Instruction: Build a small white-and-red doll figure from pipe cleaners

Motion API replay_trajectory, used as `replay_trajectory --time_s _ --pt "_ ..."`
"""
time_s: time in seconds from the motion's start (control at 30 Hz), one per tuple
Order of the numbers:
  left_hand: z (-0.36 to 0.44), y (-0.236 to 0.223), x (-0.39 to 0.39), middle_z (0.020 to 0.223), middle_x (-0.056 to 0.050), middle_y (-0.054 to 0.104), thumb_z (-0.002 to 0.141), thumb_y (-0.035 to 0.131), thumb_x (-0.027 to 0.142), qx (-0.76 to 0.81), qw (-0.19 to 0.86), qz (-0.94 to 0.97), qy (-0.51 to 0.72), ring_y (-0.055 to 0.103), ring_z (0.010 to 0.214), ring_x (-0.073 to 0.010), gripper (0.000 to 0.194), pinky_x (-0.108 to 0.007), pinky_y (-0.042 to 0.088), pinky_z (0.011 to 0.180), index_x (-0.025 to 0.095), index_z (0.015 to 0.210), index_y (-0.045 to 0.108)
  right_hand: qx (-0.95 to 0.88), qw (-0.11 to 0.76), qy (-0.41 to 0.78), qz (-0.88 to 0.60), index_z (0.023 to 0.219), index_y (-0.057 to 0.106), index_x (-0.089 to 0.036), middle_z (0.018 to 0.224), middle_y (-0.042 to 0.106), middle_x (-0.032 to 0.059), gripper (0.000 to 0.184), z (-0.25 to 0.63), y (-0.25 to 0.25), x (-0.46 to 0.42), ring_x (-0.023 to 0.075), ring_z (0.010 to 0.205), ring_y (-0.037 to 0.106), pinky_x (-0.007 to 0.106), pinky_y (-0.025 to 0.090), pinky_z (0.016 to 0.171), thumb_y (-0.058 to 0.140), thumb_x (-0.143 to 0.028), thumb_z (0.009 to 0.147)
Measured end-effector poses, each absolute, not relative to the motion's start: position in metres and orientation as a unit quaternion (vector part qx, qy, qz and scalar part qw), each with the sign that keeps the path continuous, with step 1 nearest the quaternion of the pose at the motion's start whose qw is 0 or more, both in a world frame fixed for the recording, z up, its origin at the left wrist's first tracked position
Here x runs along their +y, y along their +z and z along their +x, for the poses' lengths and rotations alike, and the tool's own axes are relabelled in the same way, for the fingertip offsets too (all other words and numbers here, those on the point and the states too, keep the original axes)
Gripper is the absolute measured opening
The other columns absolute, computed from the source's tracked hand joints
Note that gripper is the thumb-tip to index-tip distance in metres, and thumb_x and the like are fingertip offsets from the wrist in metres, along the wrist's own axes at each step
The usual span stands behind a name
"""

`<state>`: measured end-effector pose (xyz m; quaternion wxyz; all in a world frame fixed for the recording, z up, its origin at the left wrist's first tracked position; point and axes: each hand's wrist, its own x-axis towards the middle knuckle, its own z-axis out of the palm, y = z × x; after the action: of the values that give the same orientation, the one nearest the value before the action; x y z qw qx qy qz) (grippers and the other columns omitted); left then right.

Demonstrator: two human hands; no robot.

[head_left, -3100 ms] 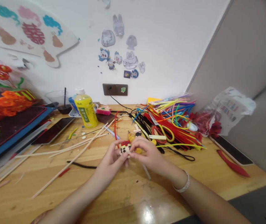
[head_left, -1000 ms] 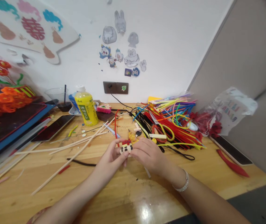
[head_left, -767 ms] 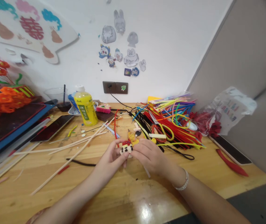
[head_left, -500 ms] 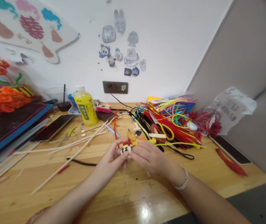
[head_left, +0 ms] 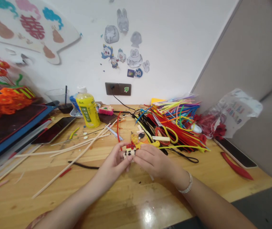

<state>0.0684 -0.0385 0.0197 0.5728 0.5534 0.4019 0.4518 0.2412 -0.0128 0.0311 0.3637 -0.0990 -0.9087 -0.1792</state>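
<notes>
Both my hands meet over the middle of the wooden table (head_left: 131, 203). Between them is a small fuzzy craft figure (head_left: 129, 151), white with black spots and a red top. My left hand (head_left: 114, 164) pinches it from the left with thumb and fingertips. My right hand (head_left: 151, 159), with a silver bracelet (head_left: 185, 188) on the wrist, grips it from the right, fingers curled over it. A yellow pipe-cleaner piece (head_left: 134, 139) lies just behind the figure.
A big pile of coloured pipe cleaners (head_left: 174, 125) lies at the back right, with red-and-yellow scissors (head_left: 167, 136) on it. Long thin sticks (head_left: 76, 149) fan out to the left. A yellow drink bottle (head_left: 85, 108), a tablet (head_left: 52, 133), a phone (head_left: 236, 149) and a plastic bag (head_left: 231, 111) stand around.
My hands have stayed on the figure, with small shifts of the fingers. The view has drifted slightly.
</notes>
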Motion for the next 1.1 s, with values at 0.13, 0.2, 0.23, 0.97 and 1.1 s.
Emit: replay_trajectory --time_s 0.13,0.2,0.23,0.97,1.1 --pt "0.068 0.019 -0.039 0.055 0.01 0.05 0.074 0.062 0.04 0.397 0.574 0.551 0.457 0.044 0.048 -0.0085 0.05 -0.021 0.033 0.047 0.018 0.112 0.037 -0.901 0.384 -0.168 -0.114 0.089 0.058 -0.012 0.08 0.063 0.0088 0.025 0.242 0.028 -0.011 0.0183 0.078 0.052 0.033 0.05 0.073 0.033 -0.011 0.093" --pt "0.068 0.02 -0.039 0.057 0.009 0.052 0.074 0.063 0.04 0.398 0.57 0.55 0.464 0.044 0.048 -0.0085 0.049 -0.021 0.033 0.046 0.019 0.11 0.038 -0.895 0.404 -0.135 -0.13 0.09 0.057 -0.014 0.081 0.062 0.008 0.02 0.243 0.026 -0.009 0.0179 0.078 0.053 0.033 0.05 0.072 0.037 -0.012 0.092" --pt "0.068 0.021 -0.039 0.058 0.009 0.053 0.074 0.063 0.039 0.398 0.568 0.549 0.467 0.044 0.048 -0.0085 0.048 -0.021 0.033 0.046 0.019 0.11 0.038 -0.89 0.42 -0.107 -0.141 0.09 0.056 -0.015 0.081 0.061 0.0074 0.016 0.243 0.025 -0.008 0.0176 0.077 0.053 0.033 0.05 0.071 0.04 -0.013 0.091" --pt "0.069 0.026 -0.04 0.075 0.003 0.062 0.071 0.069 0.036 0.377 0.564 0.516 0.524 0.049 0.058 -0.009 0.048 -0.02 0.039 0.053 0.022 0.108 0.041 -0.67 0.496 0.441 -0.333 0.069 0.054 -0.019 0.07 0.052 -0.0021 0.01 0.219 0.013 -0.015 0.0121 0.065 0.049 0.026 0.042 0.064 0.062 -0.022 0.072" --pt "0.069 0.029 -0.041 0.076 0.003 0.062 0.069 0.071 0.036 0.384 0.569 0.508 0.52 0.048 0.057 -0.0088 0.049 -0.021 0.038 0.053 0.022 0.106 0.042 -0.662 0.498 0.45 -0.333 0.069 0.053 -0.018 0.069 0.051 -0.0023 0.01 0.219 0.013 -0.015 0.0119 0.063 0.048 0.026 0.042 0.063 0.062 -0.022 0.071"
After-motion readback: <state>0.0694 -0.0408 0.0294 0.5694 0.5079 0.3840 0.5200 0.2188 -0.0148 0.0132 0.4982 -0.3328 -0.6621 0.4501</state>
